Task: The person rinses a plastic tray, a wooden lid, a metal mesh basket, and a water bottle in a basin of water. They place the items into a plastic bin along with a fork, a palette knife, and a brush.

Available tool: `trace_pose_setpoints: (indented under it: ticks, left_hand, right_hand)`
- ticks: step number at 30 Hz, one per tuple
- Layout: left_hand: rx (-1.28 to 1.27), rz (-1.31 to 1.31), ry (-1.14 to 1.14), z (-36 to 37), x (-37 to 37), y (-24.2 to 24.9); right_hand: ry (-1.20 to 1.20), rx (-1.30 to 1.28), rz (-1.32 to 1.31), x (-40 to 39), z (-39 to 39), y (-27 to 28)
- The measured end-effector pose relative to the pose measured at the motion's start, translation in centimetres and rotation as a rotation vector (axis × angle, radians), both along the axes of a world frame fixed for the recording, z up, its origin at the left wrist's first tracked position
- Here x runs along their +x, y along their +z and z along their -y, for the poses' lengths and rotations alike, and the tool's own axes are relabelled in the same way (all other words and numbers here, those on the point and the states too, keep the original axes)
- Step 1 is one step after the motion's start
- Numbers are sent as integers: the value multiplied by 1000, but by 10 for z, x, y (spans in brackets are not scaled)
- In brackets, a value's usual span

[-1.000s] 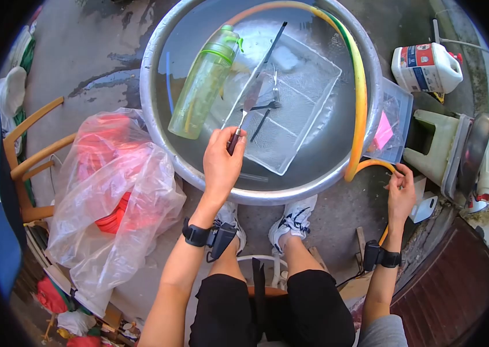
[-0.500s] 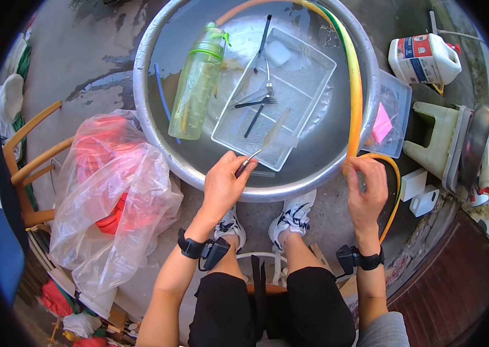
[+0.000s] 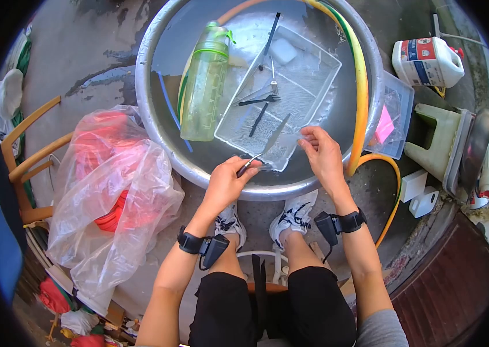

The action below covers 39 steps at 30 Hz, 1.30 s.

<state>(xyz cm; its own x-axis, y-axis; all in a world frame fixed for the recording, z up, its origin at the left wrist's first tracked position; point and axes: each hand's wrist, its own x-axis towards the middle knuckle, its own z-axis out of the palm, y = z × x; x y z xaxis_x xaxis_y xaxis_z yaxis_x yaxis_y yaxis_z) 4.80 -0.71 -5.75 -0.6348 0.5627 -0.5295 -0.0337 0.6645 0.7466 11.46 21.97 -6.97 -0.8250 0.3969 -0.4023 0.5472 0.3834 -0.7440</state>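
In my left hand (image 3: 225, 180) is the dark handle of a knife (image 3: 271, 140), its metal blade angled up and right over a white mesh basket (image 3: 309, 87). My right hand (image 3: 322, 155) is over the basin's lower right, fingertips pinched beside the basket's edge; what they hold, if anything, is too unclear to tell. The basket lies in the water of a large metal basin (image 3: 142, 75), holding a fork (image 3: 274, 85), other dark-handled utensils and a whitish block (image 3: 283, 51). A green bottle (image 3: 204, 92) lies left of it.
A yellow-green hose (image 3: 362, 98) runs over the basin's right rim. To the left are a plastic bag with red contents (image 3: 114, 191) and a wooden chair (image 3: 39, 156). At the right are a white jug (image 3: 428, 62), a blue-edged clear tray (image 3: 404, 110) and a stool (image 3: 436, 139).
My right hand has left the hose at the right rim and moved left over the basin, near the basket. The knife is still in my left hand, its blade turned slightly.
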Motion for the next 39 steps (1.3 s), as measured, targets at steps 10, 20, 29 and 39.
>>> trace_pose_setpoints:
  ticks: [10,20,29,39]
  left_hand:
    - [207,164,470,-10,-21,4]
    - [44,-349,587,-9,-48,-6]
    - [-139,-816,489,23,-54,-15]
    - [79,-301,821,13,-60,-37]
  right_hand:
    - [-76,496,-212,1,-8,1]
    - [-27,181,-29,4,6,15]
    - [-80,195,-2,0,16,5]
    - [-325,-489,503,-24,7,-30]
